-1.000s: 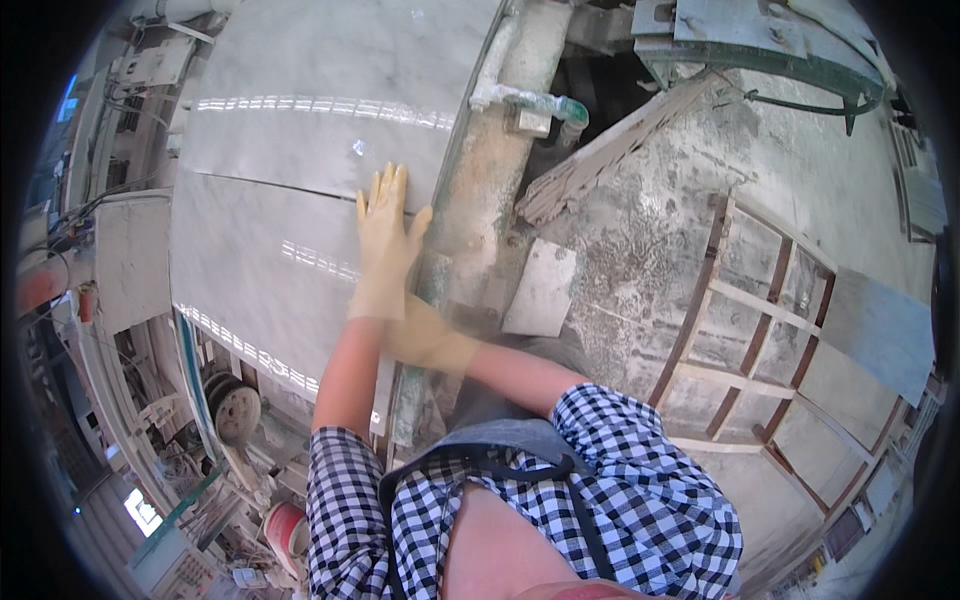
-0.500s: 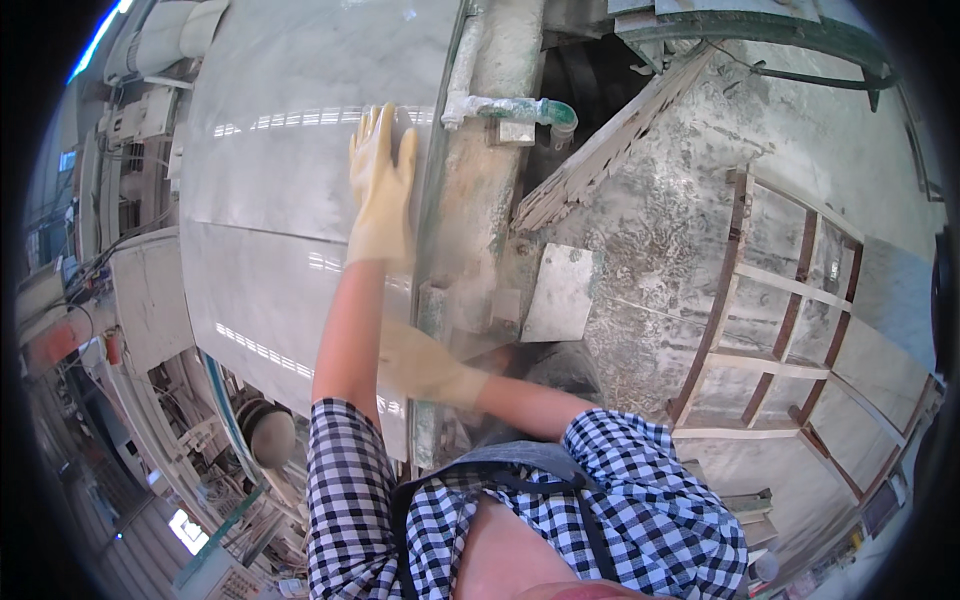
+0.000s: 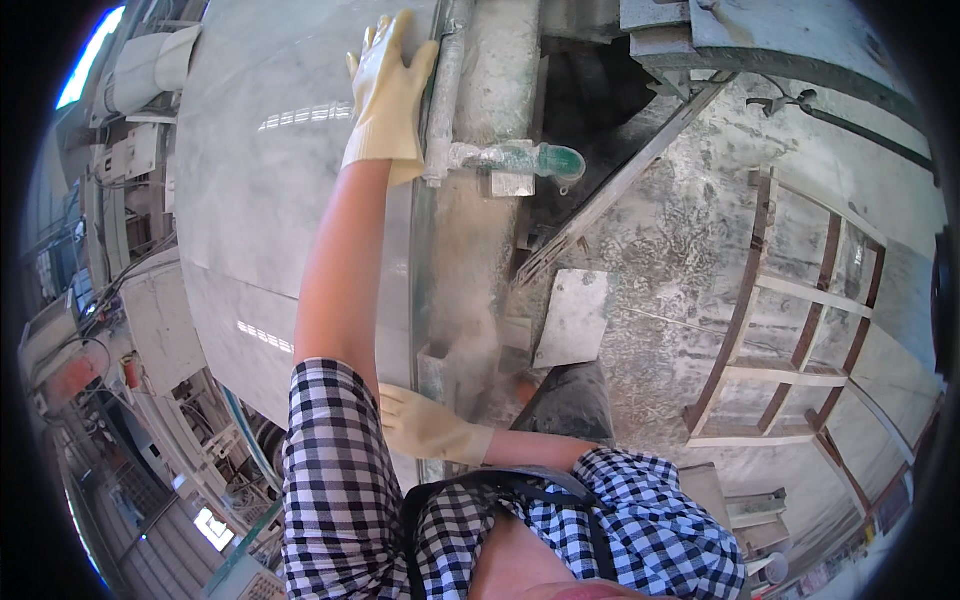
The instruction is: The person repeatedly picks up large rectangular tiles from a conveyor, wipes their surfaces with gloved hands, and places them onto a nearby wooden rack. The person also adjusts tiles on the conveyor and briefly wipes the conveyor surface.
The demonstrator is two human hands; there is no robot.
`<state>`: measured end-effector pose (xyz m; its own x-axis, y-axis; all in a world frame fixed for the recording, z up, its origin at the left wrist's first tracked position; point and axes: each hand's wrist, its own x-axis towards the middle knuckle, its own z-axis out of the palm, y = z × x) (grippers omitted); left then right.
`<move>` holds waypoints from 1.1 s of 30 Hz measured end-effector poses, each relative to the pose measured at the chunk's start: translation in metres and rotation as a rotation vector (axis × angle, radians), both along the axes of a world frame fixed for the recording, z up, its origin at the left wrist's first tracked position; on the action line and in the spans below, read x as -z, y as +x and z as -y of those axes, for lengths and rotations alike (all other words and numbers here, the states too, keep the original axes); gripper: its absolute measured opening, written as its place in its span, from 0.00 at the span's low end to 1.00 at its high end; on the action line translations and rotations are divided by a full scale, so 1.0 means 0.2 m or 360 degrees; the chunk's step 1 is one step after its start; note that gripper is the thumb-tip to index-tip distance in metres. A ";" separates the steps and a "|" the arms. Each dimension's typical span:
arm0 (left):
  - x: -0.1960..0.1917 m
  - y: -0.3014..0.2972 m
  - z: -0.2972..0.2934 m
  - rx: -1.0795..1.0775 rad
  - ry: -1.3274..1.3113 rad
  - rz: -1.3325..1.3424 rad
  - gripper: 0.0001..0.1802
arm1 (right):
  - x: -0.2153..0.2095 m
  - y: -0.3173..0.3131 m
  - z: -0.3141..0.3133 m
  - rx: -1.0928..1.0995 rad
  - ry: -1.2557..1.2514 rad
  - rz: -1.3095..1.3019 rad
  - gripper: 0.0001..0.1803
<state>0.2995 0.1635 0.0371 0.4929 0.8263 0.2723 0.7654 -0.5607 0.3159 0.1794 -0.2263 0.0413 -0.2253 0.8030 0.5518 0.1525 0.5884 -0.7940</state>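
Large grey polished slabs [image 3: 260, 190], with a seam across them, stretch away in front of me and reflect strips of light. My left hand [image 3: 388, 90], in a pale yellow rubber glove, reaches far forward over the slab near its right edge. Its fingers are spread and it grips nothing. Close to my body, my right hand [image 3: 430, 425] wears the same kind of glove and lies flat across the slab's near right edge. Its fingers point left and look stretched out, though the left forearm comes close to their tips.
A whitish pipe with a green elbow [image 3: 560, 162] sticks out beside the slab's right edge. A pale board [image 3: 572, 318] stands on the stained floor. Farther right lies a wooden frame [image 3: 795, 372]. Machinery and cables [image 3: 150, 310] line the left side.
My left hand has slid farther forward along the slab, its arm now stretched out. My right hand stays by the near edge, and the whole view has shifted slightly.
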 end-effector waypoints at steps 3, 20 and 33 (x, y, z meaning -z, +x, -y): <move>0.02 0.04 -0.07 -0.0052 -0.0002 0.0065 0.41 | 0.00 0.01 0.00 -0.0124 -0.0019 0.0009 0.23; 0.01 0.17 -0.22 -0.0172 0.0092 -0.0047 0.38 | -0.01 0.00 0.01 0.0079 0.0013 -0.0250 0.19; -0.05 -0.31 0.49 -0.0323 -0.0275 -0.0029 0.46 | -0.16 0.02 0.03 0.0141 -0.0568 -0.0468 0.19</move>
